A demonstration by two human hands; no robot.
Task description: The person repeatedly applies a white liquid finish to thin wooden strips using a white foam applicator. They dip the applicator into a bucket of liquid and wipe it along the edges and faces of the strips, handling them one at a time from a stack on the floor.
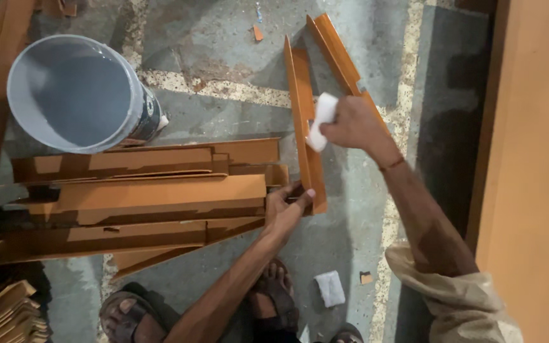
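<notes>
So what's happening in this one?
A person crouches over a concrete floor with orange-brown wooden pieces. The left hand grips the near end of a long channel-shaped piece, while the right hand presses a white pad against it. More cut pieces lie stacked to the left, beside a grey bucket. A second white pad lies near the sandalled feet.

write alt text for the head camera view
Seen from above, a left hand steadies the near end of an orange angled strip while the right hand presses a white pad on it; similar strips and a grey bucket lie left.
</notes>
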